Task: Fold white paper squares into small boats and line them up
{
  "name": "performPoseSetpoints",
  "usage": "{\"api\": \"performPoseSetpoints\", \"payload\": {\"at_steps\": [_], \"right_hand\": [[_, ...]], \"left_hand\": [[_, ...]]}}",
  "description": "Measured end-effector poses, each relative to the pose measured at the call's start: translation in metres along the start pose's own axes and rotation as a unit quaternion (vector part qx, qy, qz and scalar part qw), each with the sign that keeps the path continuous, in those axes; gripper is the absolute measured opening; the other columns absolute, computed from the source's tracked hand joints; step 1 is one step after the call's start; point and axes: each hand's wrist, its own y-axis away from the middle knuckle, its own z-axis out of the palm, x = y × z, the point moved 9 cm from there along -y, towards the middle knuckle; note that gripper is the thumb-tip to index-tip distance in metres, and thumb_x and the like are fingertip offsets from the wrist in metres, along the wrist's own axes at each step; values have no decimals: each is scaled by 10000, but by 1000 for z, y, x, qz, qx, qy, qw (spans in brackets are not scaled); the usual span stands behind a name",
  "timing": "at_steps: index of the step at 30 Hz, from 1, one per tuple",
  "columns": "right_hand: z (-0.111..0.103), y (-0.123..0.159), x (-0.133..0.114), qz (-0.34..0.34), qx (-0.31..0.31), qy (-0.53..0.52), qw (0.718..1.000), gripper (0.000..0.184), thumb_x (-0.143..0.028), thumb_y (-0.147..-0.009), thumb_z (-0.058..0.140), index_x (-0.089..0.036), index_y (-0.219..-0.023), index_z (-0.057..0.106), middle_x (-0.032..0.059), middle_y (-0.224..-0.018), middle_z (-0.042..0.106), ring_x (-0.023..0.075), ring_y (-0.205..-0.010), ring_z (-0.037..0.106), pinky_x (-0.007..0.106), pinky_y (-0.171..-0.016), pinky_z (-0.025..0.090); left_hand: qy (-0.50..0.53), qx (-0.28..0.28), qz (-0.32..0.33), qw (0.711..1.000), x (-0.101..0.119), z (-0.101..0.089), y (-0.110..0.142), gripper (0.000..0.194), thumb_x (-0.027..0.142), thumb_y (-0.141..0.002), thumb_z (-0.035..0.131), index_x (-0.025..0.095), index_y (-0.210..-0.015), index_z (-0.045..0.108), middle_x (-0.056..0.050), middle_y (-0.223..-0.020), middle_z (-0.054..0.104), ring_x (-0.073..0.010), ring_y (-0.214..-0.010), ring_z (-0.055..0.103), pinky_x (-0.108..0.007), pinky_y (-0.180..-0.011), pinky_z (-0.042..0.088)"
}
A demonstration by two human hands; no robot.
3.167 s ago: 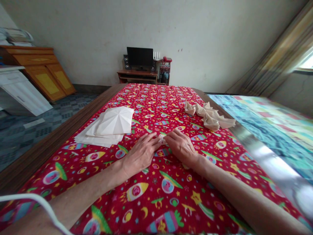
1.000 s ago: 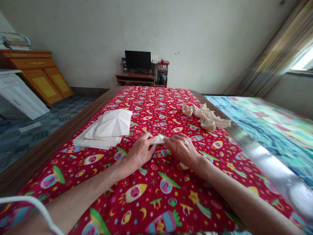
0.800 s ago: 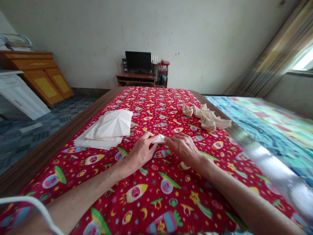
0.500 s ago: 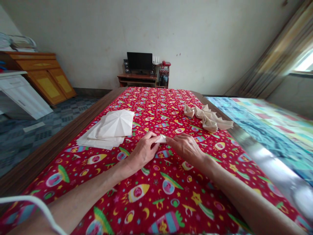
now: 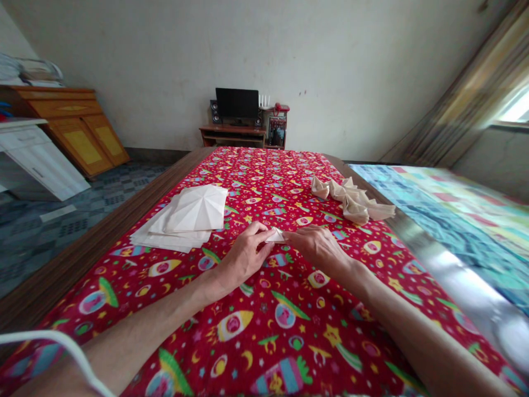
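While one small folded paper piece (image 5: 276, 235) is being worked between the hands, near the middle of the near half of the red patterned tablecloth (image 5: 285, 331), I'd call that piece partway along. It's down to a narrow white strip with a pointed top, but the fingers hide its ends, so can't say how many folds it has left. A bit beyond, toward the left edge of the cloth, there's a fanned stack of flat sheets (image 5: 198, 208), the top one marked with creases spreading from its centre. Those look unfolded as yet, can't count them. Farther over by the right edge, a cluster of pleated paper shapes (image 5: 355, 207) sits bunched together, some touching. I'd guess those are the finished ones, so it's a part-done batch.

Pose-wise, both bare forearms come in from the near corners, low over the cloth, and angle toward each other. The left hand (image 5: 242, 256) pinches the strip's left end between thumb and forefinger, other fingers curled under. The right hand (image 5: 320, 248) is palm down, knuckles bent, its thumb and fingertips gripping the right end. Neither hand is released or balled up, and the fingertips are close together.
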Motion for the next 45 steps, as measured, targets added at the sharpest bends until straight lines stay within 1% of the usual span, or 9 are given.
{"api": "performPoseSetpoints", "payload": {"at_steps": [6,10,16,21,28,32,35,39,45], "right_hand": [[3,-2,-11,-6,14,61,998,199,-132,-916,416,-140,-967,608,20,-674,624,119,-593,495,270,-591,272],[2,-5,-14,32,37,83,995,220,-164,-928,389,-150,-882,603,16,-629,600,122,-562,471,283,-587,261],[-7,-7,-14,87,54,76,992,215,-215,-915,448,-168,-811,630,48,-744,622,150,-679,521,278,-605,273],[-5,-4,-16,125,72,-7,990,201,-224,-903,452,-180,-974,635,31,-734,613,133,-608,509,255,-521,236],[0,-2,-2,172,123,-185,960,230,-213,-874,454,-156,-777,656,13,-640,621,92,-522,484,208,-527,310],[4,4,15,250,152,-274,916,217,-193,-807,509,-185,-890,709,4,-682,674,104,-565,563,193,-561,375],[10,6,17,269,144,-299,904,256,-219,-804,519,-195,-962,719,3,-676,681,119,-577,587,199,-562,393],[16,9,12,251,110,-269,923,259,-243,-827,519,-212,-995,714,6,-669,676,119,-578,589,204,-564,383],[10,12,-4,142,38,-69,987,304,-252,-910,413,-232,-1055,679,37,-748,617,123,-619,532,228,-545,304]], "left_hand": [[-8,-3,-14,1000,1,3,0,255,151,-878,510,162,-1104,626,-48,-927,573,-142,-840,585,-254,-761,506],[2,-10,-11,1000,4,6,0,249,177,-884,511,169,-1107,621,-51,-936,568,-144,-842,585,-253,-745,511],[-11,-4,-15,1000,7,5,-1,375,275,-898,498,157,-1254,507,-86,-1047,526,-189,-988,549,-325,-884,493],[-41,23,-33,998,10,1,0,522,300,-909,466,163,-1388,308,-123,-1163,454,-237,-1110,464,-425,-968,440],[-18,18,-60,998,-7,11,3,504,142,-840,486,166,-1332,380,-94,-1105,437,-191,-992,521,-363,-906,486],[-21,31,-50,998,-9,9,0,565,37,-781,481,166,-1322,383,-90,-1115,451,-182,-1013,522,-351,-929,474],[-23,37,-57,997,-14,5,-3,439,-2,-759,486,149,-1170,507,-75,-1059,480,-152,-902,549,-304,-842,508],[-21,11,-50,998,-17,3,-6,192,-14,-750,519,147,-828,589,-27,-871,526,-136,-789,554,-253,-719,510],[-49,-50,42,997,-1,9,1,214,86,-886,452,173,-907,646,-32,-942,595,-145,-899,576,-268,-809,494]]}}
